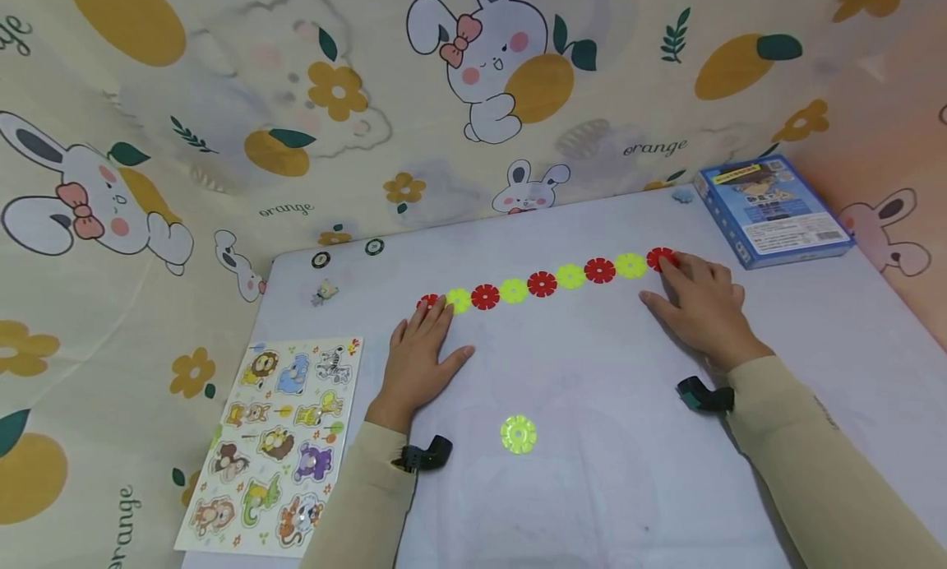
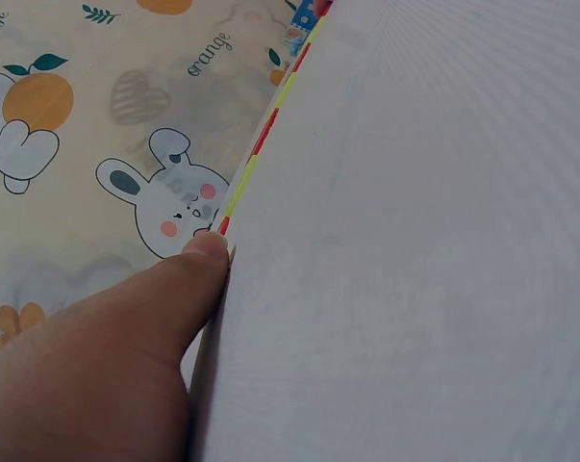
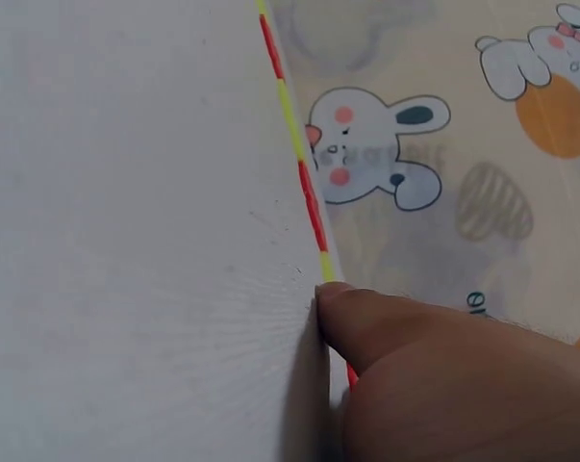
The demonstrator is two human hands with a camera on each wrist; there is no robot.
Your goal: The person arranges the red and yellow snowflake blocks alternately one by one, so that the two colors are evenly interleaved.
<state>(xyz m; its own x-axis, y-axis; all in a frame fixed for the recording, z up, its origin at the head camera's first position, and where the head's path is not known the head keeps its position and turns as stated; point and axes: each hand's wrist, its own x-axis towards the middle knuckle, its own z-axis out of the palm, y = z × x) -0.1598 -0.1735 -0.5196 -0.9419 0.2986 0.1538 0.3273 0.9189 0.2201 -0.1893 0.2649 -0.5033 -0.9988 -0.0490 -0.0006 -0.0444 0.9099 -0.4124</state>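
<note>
A row of notched flower-shaped plastic discs, red (image 1: 542, 284) alternating with yellow-green (image 1: 570, 276), runs across the back of the table, slanting up to the right. My left hand (image 1: 418, 359) lies with its fingers extended over the red disc (image 1: 427, 300) at the left end, partly hiding it. At the right end, the fingertips of my right hand (image 1: 699, 306) rest on another red disc (image 1: 657, 258), its thumb spread away from the row. Both wrist views show the row edge-on as a thin line. One loose yellow-green disc (image 1: 509, 434) lies nearer to me, between the forearms.
A sheet of animal pictures (image 1: 270, 446) lies at the left, beside the left forearm. Behind it are a small animal piece (image 1: 325, 290) and two small dark rings (image 1: 321, 260). A blue box (image 1: 773, 210) sits at the back right, with a small bluish piece (image 1: 682, 196) near it.
</note>
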